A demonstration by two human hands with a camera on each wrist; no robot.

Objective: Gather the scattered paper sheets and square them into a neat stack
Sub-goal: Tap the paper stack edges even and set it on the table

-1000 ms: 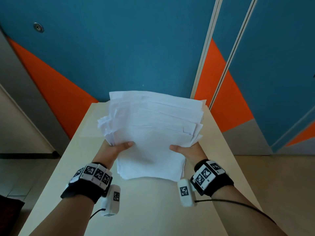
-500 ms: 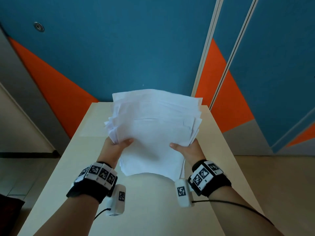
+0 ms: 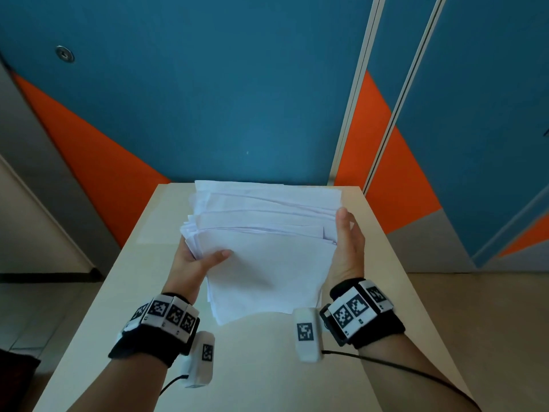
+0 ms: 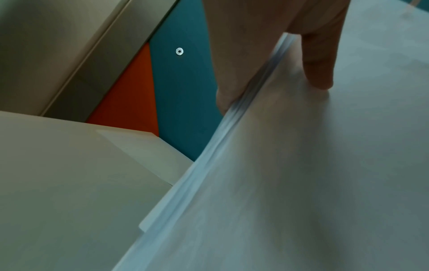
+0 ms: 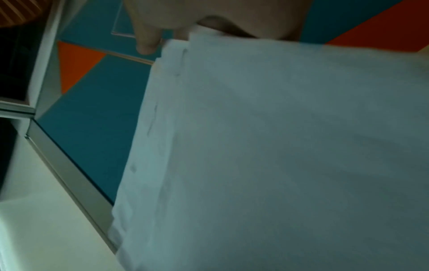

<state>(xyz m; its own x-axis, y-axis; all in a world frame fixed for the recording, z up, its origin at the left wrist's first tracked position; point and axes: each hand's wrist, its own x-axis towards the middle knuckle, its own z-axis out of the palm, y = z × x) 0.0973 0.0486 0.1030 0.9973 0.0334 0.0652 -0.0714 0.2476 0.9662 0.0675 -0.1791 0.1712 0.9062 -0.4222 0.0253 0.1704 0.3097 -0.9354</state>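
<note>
A loose stack of white paper sheets [image 3: 267, 263] is held above the beige table [image 3: 267, 367], its far edges fanned and uneven. My left hand [image 3: 208, 260] grips the stack's left edge, thumb on top and fingers hidden beneath. In the left wrist view the thumb [image 4: 318, 64] presses down on the top sheet [image 4: 301, 183]. My right hand [image 3: 346, 239] lies flat along the stack's right edge with fingers straight, pointing away from me. The right wrist view is filled by the stack [image 5: 278, 146], with one finger [image 5: 146, 40] past its far corner.
The table is narrow and butts against a blue and orange wall [image 3: 208, 114]. Its left and right edges drop to the floor [image 3: 490, 322]. A cable [image 3: 401, 367] trails from my right wrist camera over the table's near right side.
My right hand has left its pinch at the near right corner and slid forward along the right edge, fingers straight. The stack has tipped down flatter and lower. The left grip is unchanged.
</note>
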